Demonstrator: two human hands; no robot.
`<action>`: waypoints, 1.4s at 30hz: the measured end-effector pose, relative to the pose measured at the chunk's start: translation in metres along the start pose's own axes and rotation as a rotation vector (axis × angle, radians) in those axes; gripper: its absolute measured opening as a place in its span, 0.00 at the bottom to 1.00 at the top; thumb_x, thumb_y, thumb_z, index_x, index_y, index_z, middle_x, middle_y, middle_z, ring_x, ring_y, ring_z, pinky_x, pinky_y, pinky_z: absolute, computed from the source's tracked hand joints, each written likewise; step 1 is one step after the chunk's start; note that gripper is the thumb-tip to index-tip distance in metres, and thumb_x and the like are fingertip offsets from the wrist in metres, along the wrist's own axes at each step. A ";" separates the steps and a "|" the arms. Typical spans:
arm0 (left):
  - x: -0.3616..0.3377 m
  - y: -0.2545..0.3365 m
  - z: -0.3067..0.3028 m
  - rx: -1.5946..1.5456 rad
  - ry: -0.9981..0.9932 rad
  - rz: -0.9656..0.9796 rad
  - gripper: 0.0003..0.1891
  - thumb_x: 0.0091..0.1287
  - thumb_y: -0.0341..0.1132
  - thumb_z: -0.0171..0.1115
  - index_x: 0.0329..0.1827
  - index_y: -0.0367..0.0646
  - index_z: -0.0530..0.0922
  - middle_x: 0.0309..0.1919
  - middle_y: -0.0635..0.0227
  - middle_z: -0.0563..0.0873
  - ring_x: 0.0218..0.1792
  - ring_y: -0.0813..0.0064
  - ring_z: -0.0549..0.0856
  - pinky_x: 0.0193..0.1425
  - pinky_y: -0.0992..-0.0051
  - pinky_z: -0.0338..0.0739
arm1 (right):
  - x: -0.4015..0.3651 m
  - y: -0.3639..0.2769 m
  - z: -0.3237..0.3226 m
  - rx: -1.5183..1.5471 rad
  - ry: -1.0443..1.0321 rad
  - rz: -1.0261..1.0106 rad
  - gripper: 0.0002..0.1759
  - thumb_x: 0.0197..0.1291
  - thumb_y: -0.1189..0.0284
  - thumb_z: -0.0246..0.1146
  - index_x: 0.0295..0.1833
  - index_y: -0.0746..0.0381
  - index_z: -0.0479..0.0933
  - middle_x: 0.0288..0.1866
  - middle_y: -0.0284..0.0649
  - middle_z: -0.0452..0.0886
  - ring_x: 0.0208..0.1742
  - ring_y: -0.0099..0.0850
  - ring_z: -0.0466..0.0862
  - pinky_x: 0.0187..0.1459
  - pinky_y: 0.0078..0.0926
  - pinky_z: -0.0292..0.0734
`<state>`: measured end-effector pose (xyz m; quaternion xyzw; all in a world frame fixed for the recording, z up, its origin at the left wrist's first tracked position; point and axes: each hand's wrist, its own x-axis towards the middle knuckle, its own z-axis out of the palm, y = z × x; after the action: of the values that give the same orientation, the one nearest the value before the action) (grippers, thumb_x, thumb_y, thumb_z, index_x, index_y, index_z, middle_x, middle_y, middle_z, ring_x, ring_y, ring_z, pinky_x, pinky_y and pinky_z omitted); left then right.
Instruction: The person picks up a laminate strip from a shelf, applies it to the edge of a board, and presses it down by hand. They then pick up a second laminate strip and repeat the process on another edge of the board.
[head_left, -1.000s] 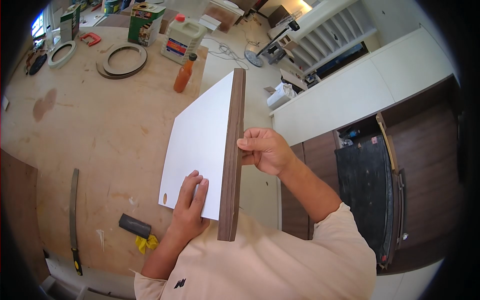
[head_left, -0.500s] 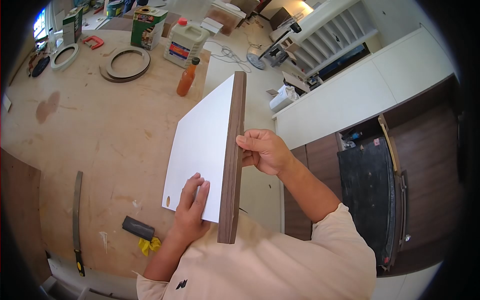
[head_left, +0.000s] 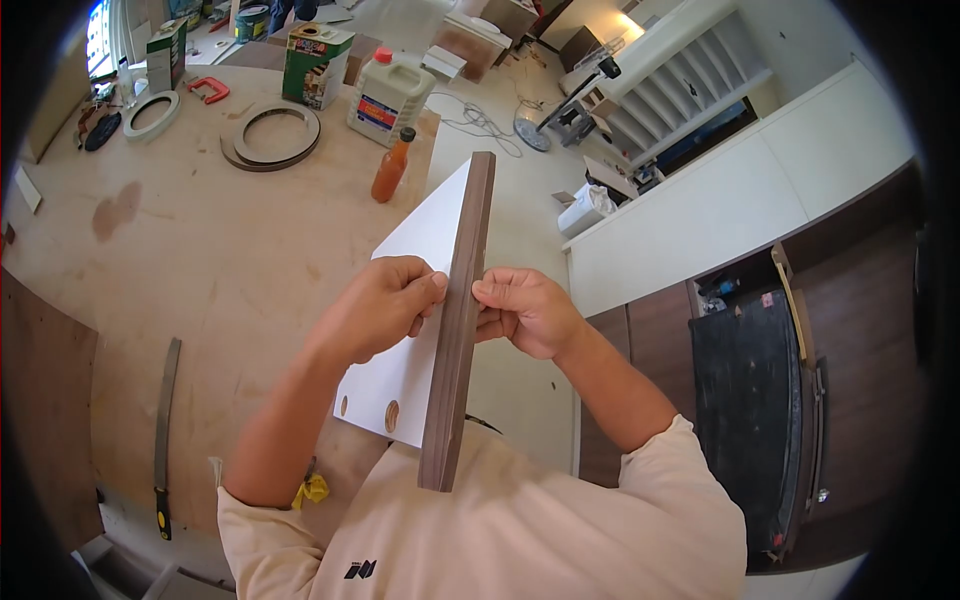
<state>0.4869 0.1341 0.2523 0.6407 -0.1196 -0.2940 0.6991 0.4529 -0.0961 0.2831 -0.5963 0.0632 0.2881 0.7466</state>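
A white cabinet door [head_left: 425,220] with a brown wood-grain edge strip [head_left: 461,330] stands tilted on edge against my body. Two round holes show in its white face, low down. My left hand [head_left: 385,305] rests against that face with curled fingers, its thumb tip at the brown edge. Whatever those fingers hold, if anything, is hidden. On the other side, my right hand [head_left: 525,310] pinches the door, thumb at the brown edge and fingers partly behind it.
The workbench [head_left: 200,260] bears a long file [head_left: 168,420], a roll of edge banding [head_left: 308,145], an orange bottle [head_left: 393,168], a white jug [head_left: 388,95], a green can [head_left: 315,68] and a red clamp [head_left: 209,90]. A yellow cloth [head_left: 312,489] lies by my left elbow. Brown cabinetry [head_left: 655,340] stands right.
My left hand has moved up the white face to the brown edge, and its fingers have curled from lying flat. The second hole now shows. My right hand keeps its hold; the view has shifted slightly.
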 end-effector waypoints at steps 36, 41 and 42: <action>0.043 -0.034 -0.025 -0.574 -0.229 -0.133 0.14 0.65 0.35 0.76 0.33 0.43 0.76 0.18 0.71 0.78 0.12 0.78 0.78 0.17 0.75 0.78 | 0.021 0.019 0.000 0.090 -0.035 -0.177 0.11 0.74 0.68 0.61 0.40 0.64 0.79 0.36 0.35 0.83 0.37 0.23 0.80 0.43 0.23 0.74; 0.047 -0.037 -0.021 -0.555 -0.242 -0.129 0.14 0.65 0.36 0.76 0.33 0.42 0.76 0.18 0.71 0.78 0.14 0.75 0.80 0.17 0.75 0.77 | 0.020 0.023 -0.004 0.124 -0.039 -0.188 0.12 0.75 0.68 0.61 0.39 0.63 0.78 0.36 0.36 0.83 0.36 0.25 0.81 0.43 0.25 0.75; 0.047 -0.037 -0.021 -0.550 -0.246 -0.128 0.14 0.65 0.36 0.76 0.33 0.42 0.76 0.18 0.70 0.78 0.14 0.75 0.80 0.17 0.75 0.78 | 0.020 0.024 -0.005 0.129 -0.037 -0.187 0.12 0.75 0.67 0.61 0.38 0.63 0.78 0.36 0.36 0.83 0.36 0.26 0.81 0.44 0.26 0.75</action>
<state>0.5263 0.1242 0.2032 0.3932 -0.0786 -0.4344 0.8065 0.4586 -0.0904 0.2526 -0.5449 0.0121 0.2235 0.8081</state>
